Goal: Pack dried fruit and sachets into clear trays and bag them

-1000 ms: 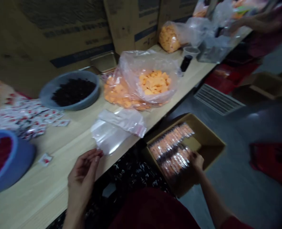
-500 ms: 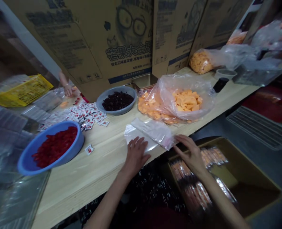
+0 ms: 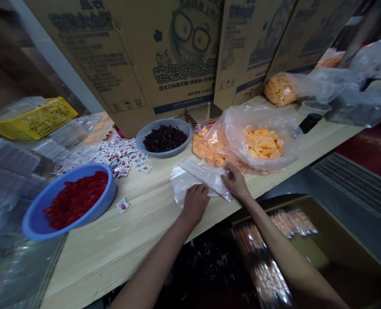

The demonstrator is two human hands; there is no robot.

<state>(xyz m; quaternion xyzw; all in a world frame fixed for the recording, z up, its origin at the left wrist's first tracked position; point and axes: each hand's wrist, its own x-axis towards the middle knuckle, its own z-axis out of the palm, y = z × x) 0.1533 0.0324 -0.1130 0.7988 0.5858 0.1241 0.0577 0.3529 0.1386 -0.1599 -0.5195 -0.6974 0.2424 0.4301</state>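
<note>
Clear bags [image 3: 205, 172] seem mid-handling: my left hand [image 3: 195, 205] and right hand [image 3: 237, 183] touch them, half-curled, hold unclear; separating one calls for a fine pinch.

1. This looked like a small packing workshop, with a long wooden bench [image 3: 126, 240] running from near left to far right.
2. Loose goods stood there in bulk: red pieces [image 3: 77, 199] in a blue basin [image 3: 105, 208], dark pieces [image 3: 165, 138] in a grey bowl [image 3: 140, 139], orange pieces [image 3: 263, 143] in a large clear bag [image 3: 235, 124].
3. Packing supplies lay among them: heaped printed sachets [image 3: 126, 156] at left, flat clear bags [image 3: 180, 184] mid-bench.
4. Big printed cartons [image 3: 126, 47], bearing shipping marks, walled the far side.
5. Below the bench at near right, an open carton [image 3: 348, 238] held rows of filled packets [image 3: 270, 279].
</note>
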